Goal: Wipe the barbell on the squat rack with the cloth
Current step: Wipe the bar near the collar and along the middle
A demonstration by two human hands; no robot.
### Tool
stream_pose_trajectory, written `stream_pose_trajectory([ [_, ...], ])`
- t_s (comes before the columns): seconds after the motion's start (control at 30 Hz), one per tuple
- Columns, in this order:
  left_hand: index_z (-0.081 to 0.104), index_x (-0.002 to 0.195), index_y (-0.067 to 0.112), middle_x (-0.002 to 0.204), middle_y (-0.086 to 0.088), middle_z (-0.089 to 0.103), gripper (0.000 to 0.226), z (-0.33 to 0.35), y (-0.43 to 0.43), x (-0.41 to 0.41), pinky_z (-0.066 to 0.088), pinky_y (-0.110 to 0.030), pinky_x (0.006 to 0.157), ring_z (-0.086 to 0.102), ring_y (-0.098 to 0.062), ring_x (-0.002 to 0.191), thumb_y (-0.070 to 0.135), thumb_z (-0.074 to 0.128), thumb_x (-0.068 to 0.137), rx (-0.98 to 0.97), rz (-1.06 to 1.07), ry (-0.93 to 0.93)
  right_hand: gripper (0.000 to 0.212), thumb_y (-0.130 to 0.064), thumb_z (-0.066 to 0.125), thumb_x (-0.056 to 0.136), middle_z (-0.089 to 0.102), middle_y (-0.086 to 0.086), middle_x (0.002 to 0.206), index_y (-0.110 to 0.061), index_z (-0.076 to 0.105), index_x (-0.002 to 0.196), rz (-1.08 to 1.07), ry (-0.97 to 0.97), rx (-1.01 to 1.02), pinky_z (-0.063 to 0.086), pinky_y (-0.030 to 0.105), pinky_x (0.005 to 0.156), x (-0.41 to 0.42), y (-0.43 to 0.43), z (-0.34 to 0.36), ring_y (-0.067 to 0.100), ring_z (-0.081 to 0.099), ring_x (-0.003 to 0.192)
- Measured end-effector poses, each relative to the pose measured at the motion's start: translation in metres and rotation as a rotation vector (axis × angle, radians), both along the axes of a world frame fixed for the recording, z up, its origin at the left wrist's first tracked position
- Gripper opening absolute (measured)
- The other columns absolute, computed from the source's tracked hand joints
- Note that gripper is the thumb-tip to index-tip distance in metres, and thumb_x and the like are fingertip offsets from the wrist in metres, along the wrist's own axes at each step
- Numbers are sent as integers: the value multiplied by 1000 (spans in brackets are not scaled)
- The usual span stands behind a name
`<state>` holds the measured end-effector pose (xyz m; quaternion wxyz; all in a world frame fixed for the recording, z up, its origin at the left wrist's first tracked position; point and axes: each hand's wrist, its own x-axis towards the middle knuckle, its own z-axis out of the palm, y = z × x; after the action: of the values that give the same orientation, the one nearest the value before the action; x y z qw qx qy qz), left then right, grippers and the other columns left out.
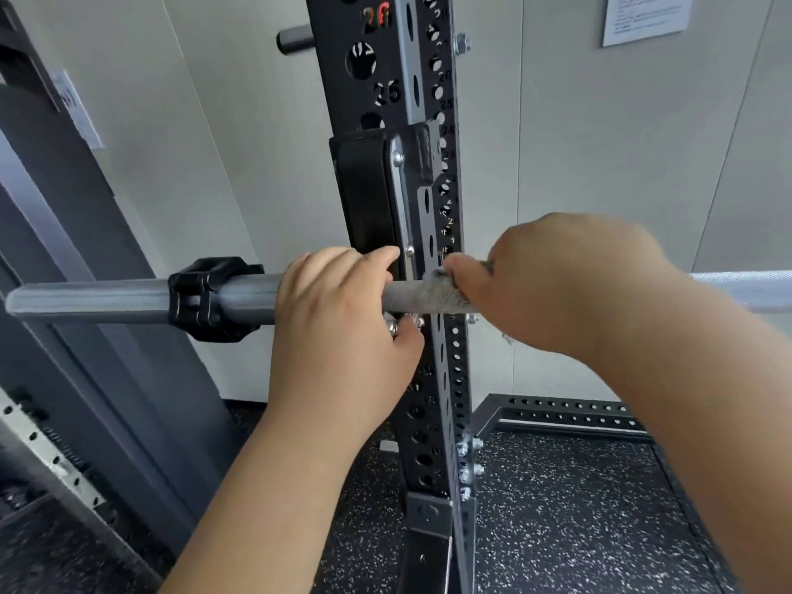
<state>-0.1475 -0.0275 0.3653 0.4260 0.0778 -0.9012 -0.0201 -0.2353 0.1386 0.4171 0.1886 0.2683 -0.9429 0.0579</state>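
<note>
1. Gripping the barbell (85, 300) just left of the squat rack (428, 92) post, the left hand (338, 310) has its fingers curled over the top of the bar. Its thumb is tucked underneath, beside the silver bolts (392, 325).
2. The right hand (557, 285) holds a grey cloth (445, 295) bunched round the bar's shaft, fingers closed down on it. The cloth sits on the shaft right in front of the post, between the two hands, and a frayed edge hangs below the hand.
3. The barbell lies level. Its smooth sleeve points left, and its shaft passes the post and runs off the right edge behind the right forearm.
4. A black clamp collar (210, 297) is fitted round the sleeve, just left of the left hand.
5. A black J-hook (368, 195) is mounted on the post, and the bar crosses at its foot. The hands hide the exact seat.
6. The post is black, punched with rows of holes and stamped with numbers, 25 among them. A grey peg (295, 38) sticks out to the left high up.
7. A perforated base beam (565, 411) lies on the speckled rubber floor (557, 529). A printed sheet (647, 15) hangs on the pale wall (600, 122).
</note>
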Motion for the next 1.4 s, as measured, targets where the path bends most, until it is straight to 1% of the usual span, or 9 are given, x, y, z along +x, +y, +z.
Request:
stream_pose_trajectory([
  [0.33, 75, 114, 27, 99, 11, 64, 36, -1, -2, 1, 42, -44, 103, 50, -21, 111, 28, 79, 78, -21, 5, 9, 57, -77, 36, 93, 61, -9, 72, -28, 60, 75, 316, -124, 70, 44, 31, 61, -2, 6, 9, 7, 57, 67],
  [0.43, 76, 104, 32, 94, 14, 62, 25, 2, -2, 1, 42, -39, 101, 49, -19, 108, 31, 76, 79, -36, 6, -8, 84, -88, 21, 87, 73, -11, 73, -26, 76, 78, 311, -356, 137, 48, 35, 84, -13, -10, 19, 3, 66, 75],
  [0.5, 75, 101, 32, 93, 13, 62, 22, 3, -1, 1, 41, -38, 100, 50, -20, 107, 31, 74, 79, -28, 21, -13, 93, -92, 16, 82, 75, -11, 72, -22, 78, 76, 308, -403, 147, 47, 36, 87, -15, -16, 20, 6, 69, 75],
  [0.67, 68, 91, 31, 92, 16, 59, 14, 2, 1, 2, 40, -37, 99, 50, -19, 106, 35, 71, 79, 0, -1, 27, 80, -90, 26, 85, 61, -2, 69, -20, 64, 76, 250, -38, 85, 44, 30, 56, -2, -5, 4, 17, 59, 62],
  [0.8, 66, 96, 25, 95, 15, 63, 21, -1, 0, 4, 41, -38, 102, 50, -17, 115, 36, 70, 78, 20, -35, 40, 68, -87, 20, 86, 43, -8, 70, -25, 48, 79, 230, 285, 146, 20, 27, 50, 7, -4, -11, 18, 45, 63],
  [0.87, 67, 101, 24, 100, 14, 66, 26, -2, 0, 3, 39, -38, 106, 48, -16, 120, 34, 74, 78, 33, -24, 27, 68, -85, 17, 86, 40, -9, 68, -24, 45, 76, 231, 301, 124, 17, 27, 50, 9, -3, -14, 16, 42, 59],
  [1.07, 72, 97, 23, 95, 10, 64, 21, -2, -2, 0, 41, -40, 102, 50, -21, 113, 29, 76, 78, -25, 21, 0, 82, -86, 14, 90, 58, 0, 70, -21, 59, 72, 201, 27, -32, 41, 29, 54, 2, -27, -4, 20, 57, 61],
  [1.3, 67, 94, 28, 90, 14, 58, 19, 2, -1, 1, 42, -41, 98, 51, -22, 107, 33, 75, 78, -30, 9, 10, 75, -82, 22, 93, 62, -2, 66, -23, 64, 74, 196, -114, 68, 52, 32, 62, -6, 13, 8, 13, 60, 60],
  [1.4, 74, 106, 27, 92, 10, 59, 30, 1, 0, 0, 42, -42, 98, 51, -25, 107, 31, 77, 77, -46, 26, 10, 66, -73, 20, 99, 57, 0, 70, -26, 50, 63, 188, -117, 57, 54, 39, 76, -11, -6, 8, 18, 58, 69],
])
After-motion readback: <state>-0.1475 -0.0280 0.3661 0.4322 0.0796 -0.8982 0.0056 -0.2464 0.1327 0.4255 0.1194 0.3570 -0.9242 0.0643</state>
